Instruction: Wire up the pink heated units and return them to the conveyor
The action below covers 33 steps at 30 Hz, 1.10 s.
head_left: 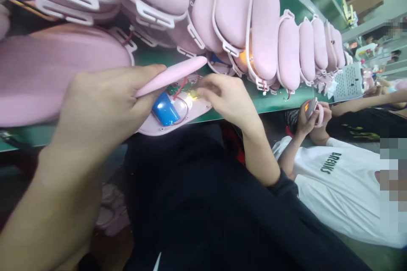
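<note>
My left hand is closed around a pink padded cover, held tilted between thumb and fingers. Below and beside it lies an open pink shell half near the bench edge. Inside sit a blue battery pack, a green circuit board, red wires and a glowing yellow light. Over the shell's right part, my right hand has thumb and fingertips pinched together beside the light. What they grip, if anything, is too small and blurred to name.
Pink padded pieces with white slotted rims stand in a long row on the green bench. A larger pink piece lies at left. To the right, a co-worker in a white shirt holds a device with an orange glow.
</note>
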Tool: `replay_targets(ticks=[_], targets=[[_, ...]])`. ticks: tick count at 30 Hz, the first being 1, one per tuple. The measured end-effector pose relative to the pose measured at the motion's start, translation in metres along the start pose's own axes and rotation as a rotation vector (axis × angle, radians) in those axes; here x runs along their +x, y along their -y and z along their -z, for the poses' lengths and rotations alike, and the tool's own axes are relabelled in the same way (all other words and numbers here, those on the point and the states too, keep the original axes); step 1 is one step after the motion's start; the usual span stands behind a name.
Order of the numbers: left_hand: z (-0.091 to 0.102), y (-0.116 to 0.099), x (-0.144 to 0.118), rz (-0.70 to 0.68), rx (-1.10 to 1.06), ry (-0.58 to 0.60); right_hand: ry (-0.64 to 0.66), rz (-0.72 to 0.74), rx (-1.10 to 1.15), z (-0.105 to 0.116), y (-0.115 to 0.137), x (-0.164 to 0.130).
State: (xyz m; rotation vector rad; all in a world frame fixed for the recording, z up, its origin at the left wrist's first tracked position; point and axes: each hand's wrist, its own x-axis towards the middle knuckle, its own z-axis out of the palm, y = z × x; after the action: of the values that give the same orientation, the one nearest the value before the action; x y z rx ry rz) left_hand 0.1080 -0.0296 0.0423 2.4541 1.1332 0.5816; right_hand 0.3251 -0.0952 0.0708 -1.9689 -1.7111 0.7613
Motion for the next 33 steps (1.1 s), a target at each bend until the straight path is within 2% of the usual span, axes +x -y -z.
replay_targets(ticks=[2, 6, 9, 15, 19, 21, 23, 26, 29, 33], targets=[[-0.003, 0.004, -0.002, -0.042, -0.012, -0.022, -0.055, -0.058, 0.273, -0.008, 0.004, -0.019], [-0.005, 0.008, -0.003, -0.101, -0.011, -0.037, 0.163, -0.188, 0.667, -0.026, 0.02, -0.026], [-0.004, 0.006, -0.003, -0.097, 0.001, -0.032, 0.231, -0.198, 0.797, -0.031, 0.026, -0.016], [-0.003, 0.007, -0.002, -0.067, 0.028, -0.006, 0.338, -0.243, 1.05, -0.033, 0.013, -0.01], [-0.005, 0.013, -0.001, -0.087, 0.026, -0.046, 0.348, -0.265, 1.087, -0.041, 0.008, -0.011], [-0.005, 0.015, -0.002, -0.106, 0.008, -0.062, 0.319, -0.237, 1.039, -0.04, 0.007, -0.012], [-0.006, 0.016, -0.003, -0.12, 0.008, -0.059, 0.239, -0.174, 0.91, -0.032, 0.006, -0.012], [-0.007, 0.013, -0.005, -0.141, 0.062, -0.057, 0.061, 0.012, 0.54, -0.015, 0.003, -0.01], [-0.01, 0.008, -0.006, -0.145, 0.098, -0.057, -0.04, 0.19, 0.128, -0.004, -0.006, -0.002], [-0.014, 0.004, -0.008, -0.112, 0.058, -0.069, -0.127, 0.257, -0.239, -0.009, -0.027, 0.008]])
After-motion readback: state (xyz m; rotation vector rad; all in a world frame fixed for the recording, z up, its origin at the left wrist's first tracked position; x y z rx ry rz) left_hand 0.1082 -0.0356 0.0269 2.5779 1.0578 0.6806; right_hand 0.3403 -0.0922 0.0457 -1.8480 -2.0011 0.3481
